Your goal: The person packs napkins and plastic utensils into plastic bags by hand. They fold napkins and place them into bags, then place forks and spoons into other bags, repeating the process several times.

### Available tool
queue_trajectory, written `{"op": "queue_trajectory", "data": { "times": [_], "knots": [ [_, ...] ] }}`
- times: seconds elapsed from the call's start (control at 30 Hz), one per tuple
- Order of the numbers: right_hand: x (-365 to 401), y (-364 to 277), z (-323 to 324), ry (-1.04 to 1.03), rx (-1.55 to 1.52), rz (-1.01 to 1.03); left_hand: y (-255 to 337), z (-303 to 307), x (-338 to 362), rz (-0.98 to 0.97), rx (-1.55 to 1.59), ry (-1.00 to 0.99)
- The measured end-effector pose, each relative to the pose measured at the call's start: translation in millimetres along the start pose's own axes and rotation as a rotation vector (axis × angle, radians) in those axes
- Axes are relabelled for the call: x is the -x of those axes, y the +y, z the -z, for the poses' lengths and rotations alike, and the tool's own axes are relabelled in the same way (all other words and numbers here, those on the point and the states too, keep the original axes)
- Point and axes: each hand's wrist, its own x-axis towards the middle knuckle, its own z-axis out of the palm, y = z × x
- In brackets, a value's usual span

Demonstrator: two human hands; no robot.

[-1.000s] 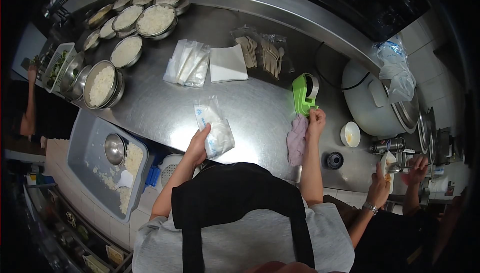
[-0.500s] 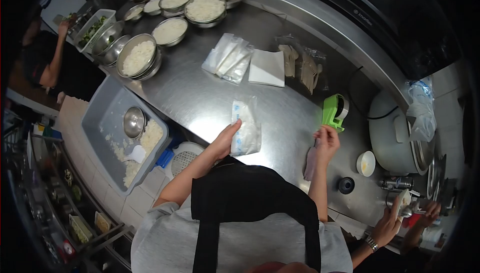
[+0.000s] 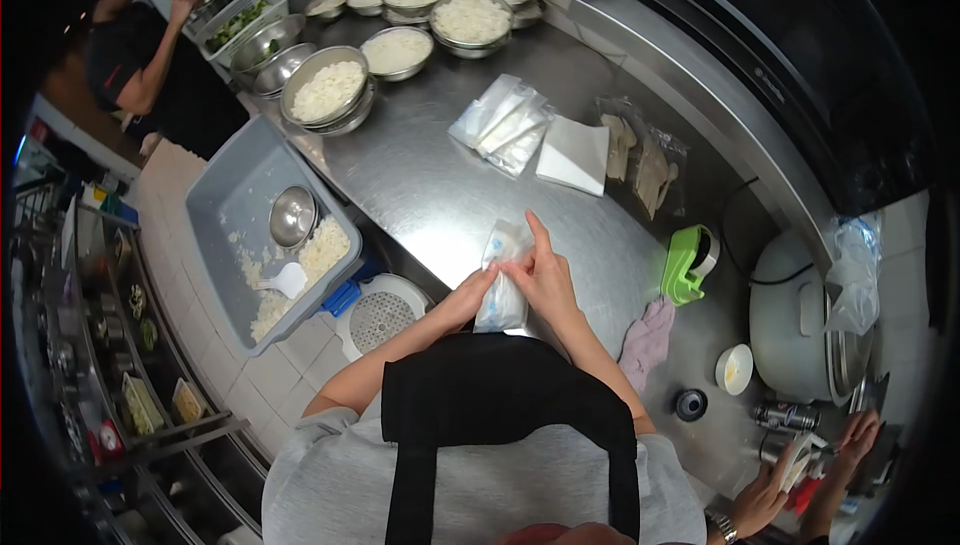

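A clear plastic packet (image 3: 498,313) with blue print and whitish contents is held upright in front of my apron. My left hand (image 3: 466,299) grips its left side, thumb on the front. From the right, my right hand (image 3: 546,290) presses its thumb onto the packet's upper part, the index finger pointing up. Whether a strip of tape lies under that thumb is too small to tell. Right of my hands stands a green tape dispenser (image 3: 682,267), with a pinkish cloth (image 3: 648,340) below it. Farther back lie flat plastic packets (image 3: 505,127), white napkins (image 3: 574,155) and bagged wooden cutlery (image 3: 655,175).
Bowls of rice (image 3: 397,51) crowd the back left. A grey tub (image 3: 222,235) with rice, a metal bowl and a scoop stands at left. To the right are a large pot (image 3: 785,310) and a small white bowl (image 3: 734,370). Co-workers' hands (image 3: 765,495) work at lower right.
My right hand has moved left from the tape dispenser to the packet. The packet now looks narrower, with both hands on it. The view has shifted, so the counter appears farther right.
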Motion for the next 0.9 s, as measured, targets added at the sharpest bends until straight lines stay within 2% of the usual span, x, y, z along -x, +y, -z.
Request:
{"op": "queue_trajectory", "data": {
  "times": [0.07,0.13,0.17,0.2,0.27,0.33,0.4,0.47,0.6,0.63,0.7,0.73,0.77,0.8,0.87,0.9],
  "knots": [
    [-2,4,-5,-0.016,0.089,-0.039,-1,1,7,-0.009,-0.030,0.088],
    [-2,26,-15,0.019,0.089,-0.060,2,2,13,-0.014,0.117,0.167],
    [1,39,-21,-0.069,-0.175,-0.125,9,-3,17,-0.052,0.181,0.214],
    [8,44,-24,-0.087,-0.176,-0.123,10,0,19,-0.053,0.190,0.229],
    [21,48,-29,-0.495,-0.898,-0.520,14,8,22,-0.071,0.226,0.225],
    [32,49,-34,-0.636,-0.735,-0.446,8,17,21,-0.095,0.225,0.266],
    [33,40,-36,-0.640,-0.702,-0.442,14,17,27,-0.144,0.234,0.365],
    [29,38,-37,-0.680,-0.628,-0.521,17,29,34,-0.100,0.318,0.343],
    [13,26,-35,-0.791,-0.518,-0.470,25,34,43,-0.063,0.287,0.363],
    [11,29,-38,-0.797,-0.518,-0.459,21,37,42,-0.073,0.276,0.373],
    [6,35,-44,-0.630,-0.650,-0.457,12,46,28,-0.155,0.195,0.405],
    [2,34,-40,-0.544,-0.620,-0.418,10,51,18,-0.224,0.127,0.425],
    [1,38,-37,-0.472,-0.666,-0.400,20,55,10,-0.170,0.086,0.484],
    [0,43,-30,-0.392,-0.704,-0.387,31,60,1,-0.228,0.139,0.504],
    [-4,40,-5,-0.391,-0.698,-0.383,76,67,-12,-0.283,0.234,0.408],
    [-6,46,1,-0.339,-0.636,-0.377,89,74,-24,-0.381,0.188,0.443]
  ]
}}
